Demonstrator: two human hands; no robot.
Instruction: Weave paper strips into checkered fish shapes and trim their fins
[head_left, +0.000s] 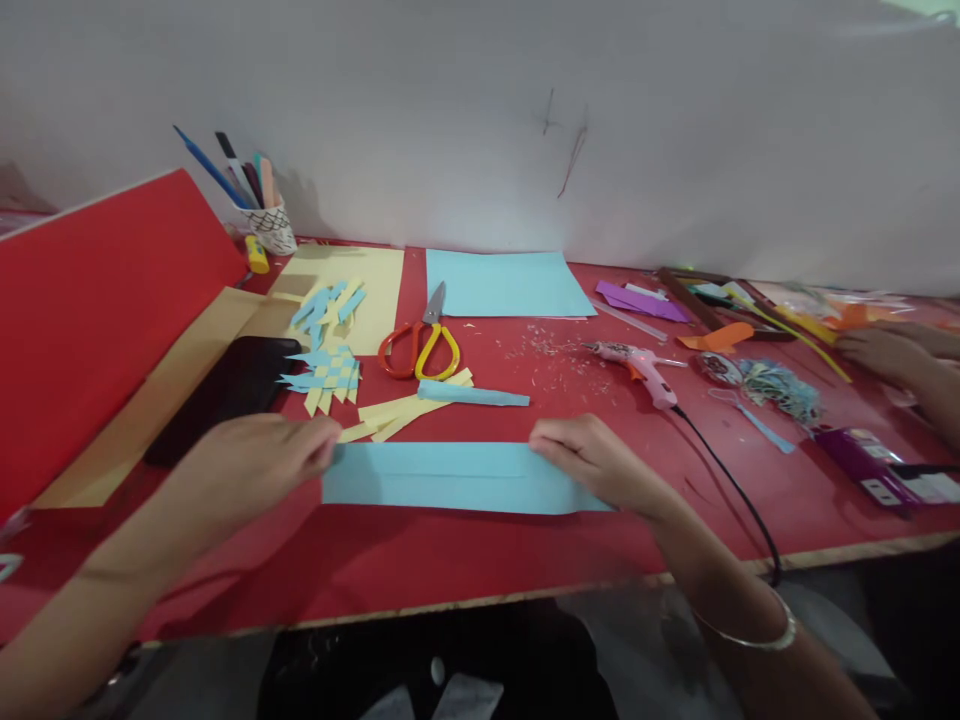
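Observation:
A light blue strip of paper (435, 480) with a crease along its length is stretched between my hands, close to the table's front edge. My left hand (262, 450) pinches its upper left corner. At the upper right end, my right hand (589, 455) has its fingers closed on the same strip. Just beyond the strip lie a narrow folded blue strip (476, 394) and several yellow paper strips (390, 412). Scissors (427, 340) with one red and one yellow handle rest behind them. A woven blue and yellow paper piece (326, 375) lies beyond my left hand.
A pink glue gun (637, 368) with a black cord lies right of centre. Blue paper (506, 282) and cream paper (379, 270) sit by the wall. A black phone (229, 395), red board (112, 290) and pen cup (271, 228) are left. Another person's hand (892, 350) is far right.

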